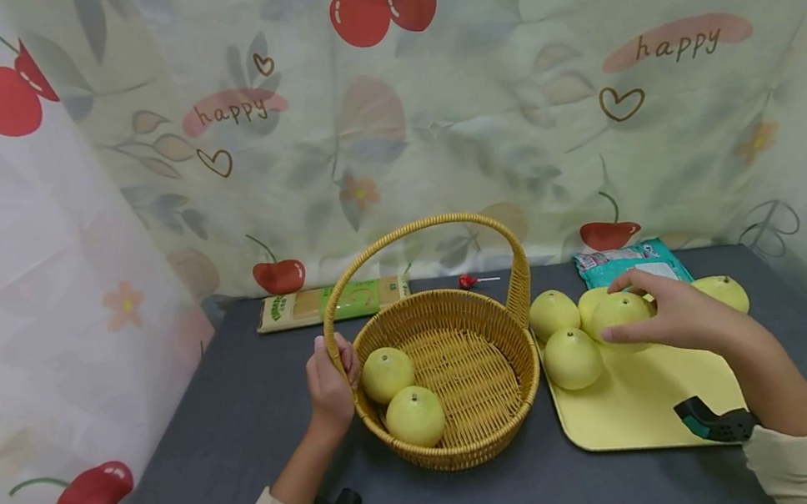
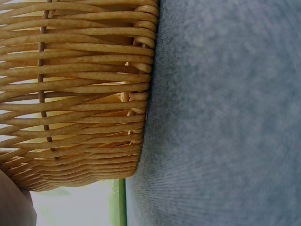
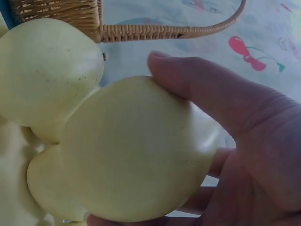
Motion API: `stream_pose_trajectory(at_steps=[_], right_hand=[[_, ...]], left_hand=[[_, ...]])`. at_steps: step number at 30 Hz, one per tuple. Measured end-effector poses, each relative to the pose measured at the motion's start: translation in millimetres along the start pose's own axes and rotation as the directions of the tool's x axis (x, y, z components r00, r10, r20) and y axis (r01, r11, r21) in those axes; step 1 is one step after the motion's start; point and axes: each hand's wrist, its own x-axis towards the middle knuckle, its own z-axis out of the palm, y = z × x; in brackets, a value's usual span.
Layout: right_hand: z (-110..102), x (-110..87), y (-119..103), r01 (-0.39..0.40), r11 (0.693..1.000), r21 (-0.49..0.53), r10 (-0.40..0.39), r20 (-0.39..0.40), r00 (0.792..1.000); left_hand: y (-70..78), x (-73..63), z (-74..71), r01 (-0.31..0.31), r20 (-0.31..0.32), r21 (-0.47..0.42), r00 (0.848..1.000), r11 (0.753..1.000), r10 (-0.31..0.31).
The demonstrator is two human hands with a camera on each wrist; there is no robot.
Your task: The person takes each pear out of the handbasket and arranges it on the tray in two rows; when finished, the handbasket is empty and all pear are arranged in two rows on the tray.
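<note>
At the left of the round wicker basket [image 1: 466, 453], my left hand [image 1: 332, 383] grips the base of its tall handle [image 1: 437, 221]. Two small pale yellow-green melons [image 1: 414, 416] lie inside, toward the basket's left. My right hand [image 1: 671, 313] holds another melon [image 3: 136, 146] between thumb and fingers, over the back of the yellow tray [image 1: 658, 414]. Several more melons [image 1: 573, 359] crowd around it at the tray's back left, and one melon [image 1: 724, 293] shows behind the wrist. The left wrist view shows mostly the basket's woven side [image 2: 80, 89].
Behind the basket lies a flat green-and-tan packet [image 1: 337, 302]. A red lollipop [image 1: 468, 281] rests near the handle's right foot. Back right, a teal packet [image 1: 631, 262] sits behind the tray. A printed curtain [image 1: 434, 130] hangs along the dark table's [image 1: 256, 405] back edge.
</note>
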Motion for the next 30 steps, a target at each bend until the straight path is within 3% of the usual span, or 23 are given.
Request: stream_pose_trajectory(at_steps=[8, 18, 30], right_hand=[[2.5, 2.3, 12.2, 0.003, 0.997, -0.077, 0.006, 0.114, 0.994], [7.7, 2.4, 24.1, -0.058, 0.998, 0.013, 0.054, 0.213, 0.976], [13.2, 6.1, 29.3, 0.037, 0.999, -0.040, -0.027, 0.239, 0.971]], left_hand=[[-1.0, -1.0, -0.3, 0.007, 0.002, 0.006, 1.000, 1.000, -0.007], [-0.6, -1.8, -0.5, -0.007, 0.002, 0.013, 1.000, 1.000, 0.007], [-0.1, 0.5, -0.1, -0.022, 0.011, -0.004, 1.000, 1.000, 0.022]])
